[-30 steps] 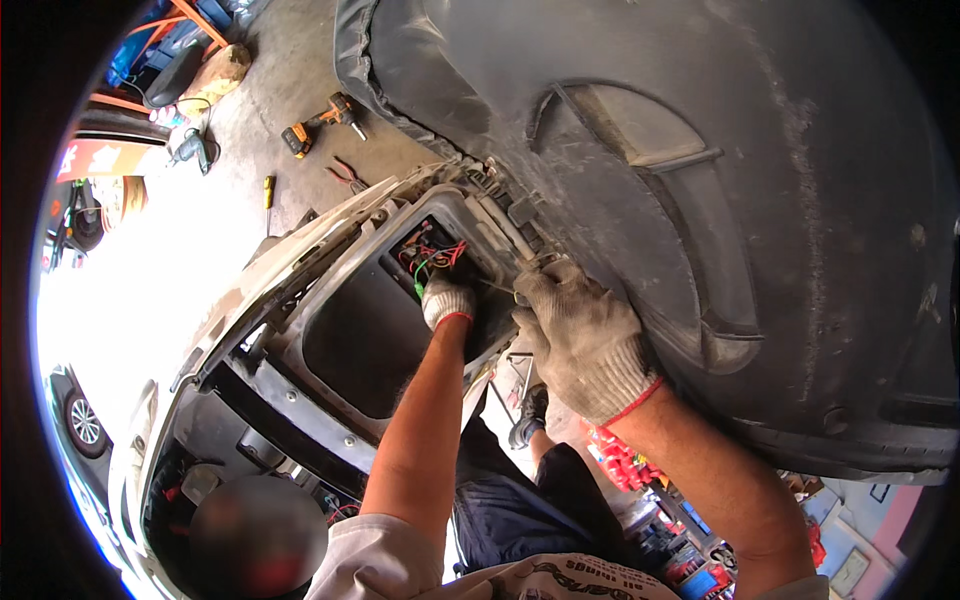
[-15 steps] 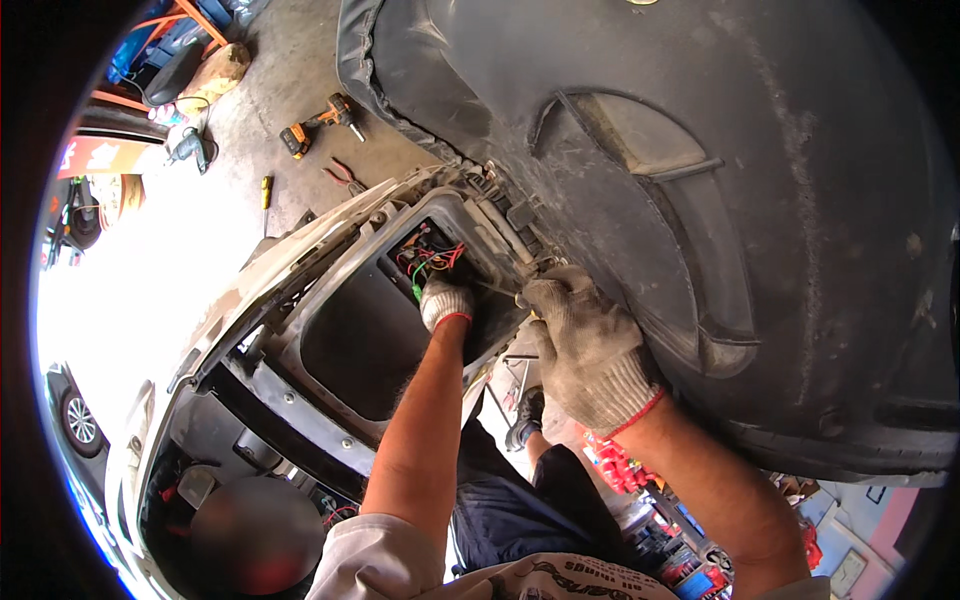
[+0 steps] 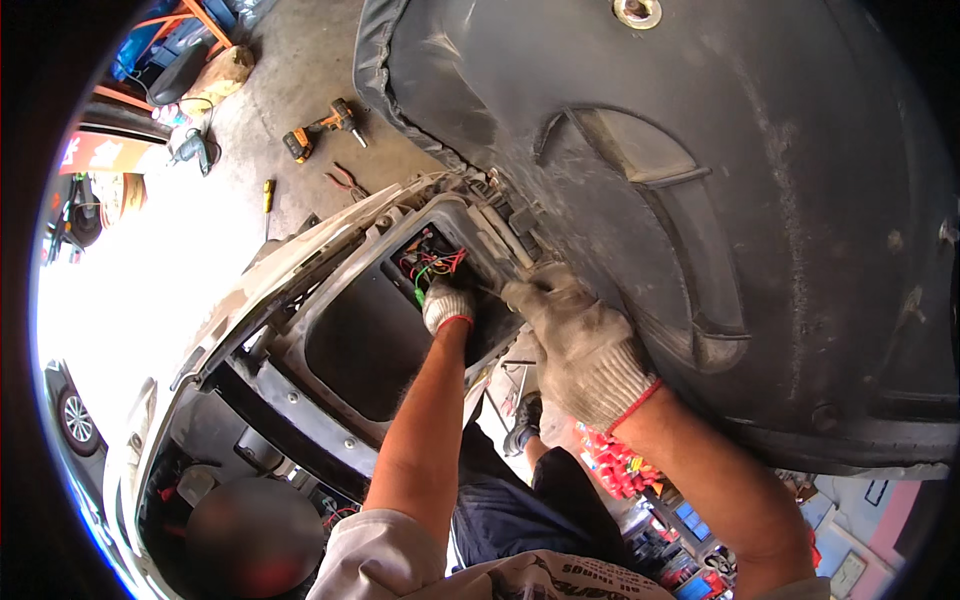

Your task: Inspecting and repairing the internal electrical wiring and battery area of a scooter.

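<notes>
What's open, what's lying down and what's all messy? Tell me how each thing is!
Left hand: gloved, at the wires, grip hidden
Right hand: gloved, bent, grip unclear
Wires: uncovered, bunched up
Storage bin: open
Big dark cover: scuffed
Orange-and-black drill: lying on the floor
Pliers: lying on the floor
Yellow-handled screwdriver: lying on the floor
</notes>
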The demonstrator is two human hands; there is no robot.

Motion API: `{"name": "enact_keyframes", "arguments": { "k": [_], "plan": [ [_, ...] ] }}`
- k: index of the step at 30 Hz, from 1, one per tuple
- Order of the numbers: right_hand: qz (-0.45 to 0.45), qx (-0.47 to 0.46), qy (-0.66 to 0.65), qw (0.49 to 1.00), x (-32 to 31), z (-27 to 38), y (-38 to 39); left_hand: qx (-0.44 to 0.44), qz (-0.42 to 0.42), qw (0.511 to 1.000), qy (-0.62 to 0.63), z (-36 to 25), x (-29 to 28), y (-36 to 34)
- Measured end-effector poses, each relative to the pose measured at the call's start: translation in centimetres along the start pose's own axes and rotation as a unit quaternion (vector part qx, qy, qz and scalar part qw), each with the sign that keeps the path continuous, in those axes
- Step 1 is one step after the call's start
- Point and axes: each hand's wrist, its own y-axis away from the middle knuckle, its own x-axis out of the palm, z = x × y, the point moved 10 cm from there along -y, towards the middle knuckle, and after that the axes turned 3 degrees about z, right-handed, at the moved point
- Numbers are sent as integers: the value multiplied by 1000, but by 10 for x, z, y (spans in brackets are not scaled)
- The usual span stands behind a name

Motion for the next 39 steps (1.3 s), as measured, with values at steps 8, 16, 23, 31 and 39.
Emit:
{"name": "enact_keyframes", "arguments": {
  "k": [8, 16, 23, 31, 39],
  "plan": [
    [35, -36, -41, 998, -3, 12, -2, 9, 18, 1000, -21, 9, 12, -12],
    [62, -16, 14, 998, -1, 15, -1, -18, 26, 999, -43, 19, 8, -17],
    [23, -21, -2, 1000, -3, 13, -3, -42, 24, 999, -15, 4, -1, 4],
    [48, -26, 45, 997, 1, 14, -3, -18, -10, 999, -26, 16, -4, -9],
    [122, -12, 97, 988, 27, 7, 5, -65, -8, 998, 2, 6, -11, 6]
  ]
}}
